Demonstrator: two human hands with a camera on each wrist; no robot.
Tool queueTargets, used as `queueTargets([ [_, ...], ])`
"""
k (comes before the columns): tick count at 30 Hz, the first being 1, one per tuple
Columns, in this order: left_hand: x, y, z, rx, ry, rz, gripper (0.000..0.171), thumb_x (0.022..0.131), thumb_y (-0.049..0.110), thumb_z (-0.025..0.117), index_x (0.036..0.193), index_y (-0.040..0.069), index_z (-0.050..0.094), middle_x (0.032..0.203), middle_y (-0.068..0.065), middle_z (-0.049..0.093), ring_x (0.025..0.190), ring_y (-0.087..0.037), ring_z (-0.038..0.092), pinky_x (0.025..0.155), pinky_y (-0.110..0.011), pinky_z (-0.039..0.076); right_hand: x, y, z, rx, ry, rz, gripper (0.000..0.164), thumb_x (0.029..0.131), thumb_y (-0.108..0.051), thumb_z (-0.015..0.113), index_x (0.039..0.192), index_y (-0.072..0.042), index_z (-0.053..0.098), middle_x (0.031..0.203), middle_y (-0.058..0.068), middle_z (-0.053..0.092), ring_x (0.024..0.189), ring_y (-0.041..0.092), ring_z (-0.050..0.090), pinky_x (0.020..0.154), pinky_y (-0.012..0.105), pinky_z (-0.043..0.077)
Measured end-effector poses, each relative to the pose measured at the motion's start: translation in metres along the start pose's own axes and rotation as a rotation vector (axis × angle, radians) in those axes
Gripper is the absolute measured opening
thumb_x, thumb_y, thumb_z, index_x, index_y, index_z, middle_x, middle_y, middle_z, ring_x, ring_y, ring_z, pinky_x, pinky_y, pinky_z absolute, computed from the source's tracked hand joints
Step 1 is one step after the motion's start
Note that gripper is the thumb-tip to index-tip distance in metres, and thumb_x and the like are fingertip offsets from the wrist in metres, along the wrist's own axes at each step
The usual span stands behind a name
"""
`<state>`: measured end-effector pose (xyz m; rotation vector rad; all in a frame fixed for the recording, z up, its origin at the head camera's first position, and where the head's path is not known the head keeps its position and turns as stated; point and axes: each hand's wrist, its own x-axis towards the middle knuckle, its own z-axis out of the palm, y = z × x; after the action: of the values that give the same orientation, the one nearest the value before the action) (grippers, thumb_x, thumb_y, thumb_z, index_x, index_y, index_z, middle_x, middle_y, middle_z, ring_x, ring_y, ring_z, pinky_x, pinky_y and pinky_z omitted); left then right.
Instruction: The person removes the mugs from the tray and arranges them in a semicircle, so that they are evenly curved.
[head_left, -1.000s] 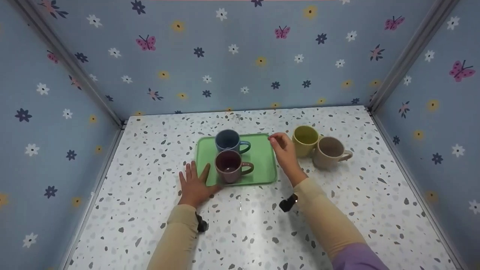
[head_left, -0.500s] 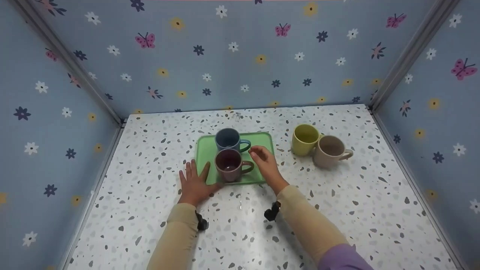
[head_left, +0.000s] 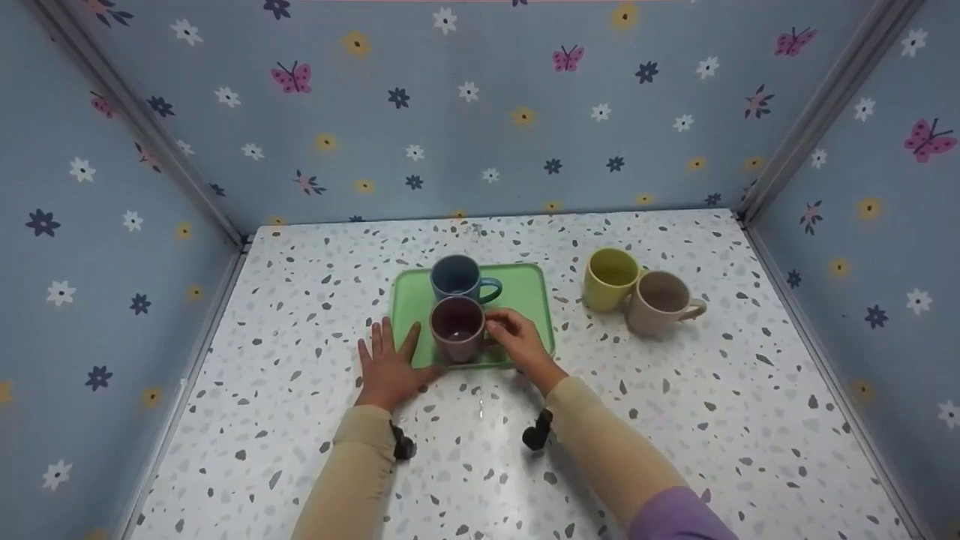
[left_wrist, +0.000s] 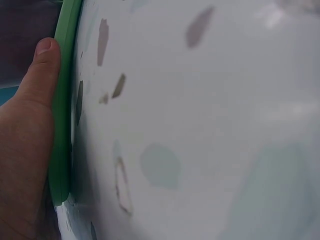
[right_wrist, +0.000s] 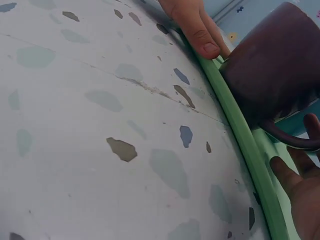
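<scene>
- The right hand point(head_left: 521, 346) reaches the handle point(right_wrist: 285, 137) of the maroon mug point(head_left: 457, 341), its thumb and fingers parted around it; no firm pinch shows.
- The left hand point(head_left: 391, 375) lies spread wide beside the tray point(head_left: 534, 283), thumb along the near rim, holding nothing; it likely steadies the tray.
- The maroon mug stands upright on the tray, close to its near edge. It looks like glazed ceramic: probably stiff, fairly heavy, smooth enough to slip, and breakable if knocked.
- The handle, facing right, seems the best hold; a palm against the body would help balance its weight.
- Just behind it stands the blue mug point(head_left: 455, 279), its handle also to the right; whether the two touch cannot be told.
- The tray's low raised rim could catch a sliding base, so lifting seems safer.
- Free room lies upward and rightward, as far as the yellow mug point(head_left: 609, 281) and beige mug point(head_left: 658, 309), well apart on the table point(head_left: 487, 480).
</scene>
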<state>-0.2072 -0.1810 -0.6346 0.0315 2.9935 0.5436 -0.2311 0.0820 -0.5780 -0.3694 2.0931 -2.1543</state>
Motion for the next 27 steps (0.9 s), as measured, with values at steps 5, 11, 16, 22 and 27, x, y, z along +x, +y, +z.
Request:
queueTargets([
  [5, 0.0, -0.001, 0.0, -0.014, 0.005, 0.005, 0.107, 0.078, 0.091, 0.047, 0.162, 0.028, 0.023, 0.166, -0.026, -0.008, 0.152, -0.045, -0.012, 0.117, -0.064, -0.014, -0.003, 0.001, 0.003, 0.0, 0.023, -0.015, 0.027, 0.096, -0.001, 0.066, 0.118, 0.015, 0.062, 0.102, 0.013, 0.07, 0.09, 0.008, 0.062, 0.085, 0.025, 0.054],
  [11, -0.001, 0.001, -0.001, -0.009, 0.01, 0.008, 0.104, 0.08, 0.087, 0.05, 0.161, 0.028, 0.025, 0.166, -0.027, -0.006, 0.152, -0.046, -0.01, 0.118, -0.065, -0.011, -0.005, 0.0, 0.009, 0.01, 0.092, -0.013, 0.019, 0.096, -0.001, 0.066, 0.11, 0.013, 0.066, 0.101, 0.019, 0.069, 0.089, 0.012, 0.063, 0.087, 0.033, 0.056],
  [16, -0.001, 0.001, -0.001, -0.004, 0.017, 0.014, 0.103, 0.081, 0.086, 0.05, 0.161, 0.027, 0.025, 0.166, -0.028, -0.006, 0.152, -0.046, -0.01, 0.117, -0.065, -0.012, -0.005, 0.0, 0.012, 0.05, 0.121, 0.023, 0.017, 0.097, 0.0, 0.064, 0.109, 0.011, 0.067, 0.099, 0.01, 0.069, 0.096, 0.02, 0.065, 0.096, 0.05, 0.054],
  [22, -0.003, 0.002, -0.003, -0.006, 0.013, 0.005, 0.103, 0.08, 0.088, 0.048, 0.161, 0.029, 0.024, 0.166, -0.026, -0.007, 0.152, -0.045, -0.01, 0.118, -0.064, -0.012, -0.004, 0.001, 0.013, 0.072, 0.147, 0.051, 0.014, 0.097, 0.002, 0.063, 0.107, 0.01, 0.067, 0.096, 0.002, 0.069, 0.095, 0.017, 0.066, 0.095, 0.046, 0.055],
  [27, -0.001, 0.0, 0.0, -0.003, -0.002, -0.002, 0.106, 0.078, 0.092, 0.044, 0.162, 0.03, 0.022, 0.166, -0.025, -0.01, 0.152, -0.044, -0.012, 0.118, -0.063, -0.014, 0.002, 0.018, 0.008, 0.082, 0.173, 0.063, 0.013, 0.097, 0.002, 0.064, 0.107, 0.008, 0.067, 0.098, 0.004, 0.071, 0.095, 0.017, 0.066, 0.096, 0.047, 0.055],
])
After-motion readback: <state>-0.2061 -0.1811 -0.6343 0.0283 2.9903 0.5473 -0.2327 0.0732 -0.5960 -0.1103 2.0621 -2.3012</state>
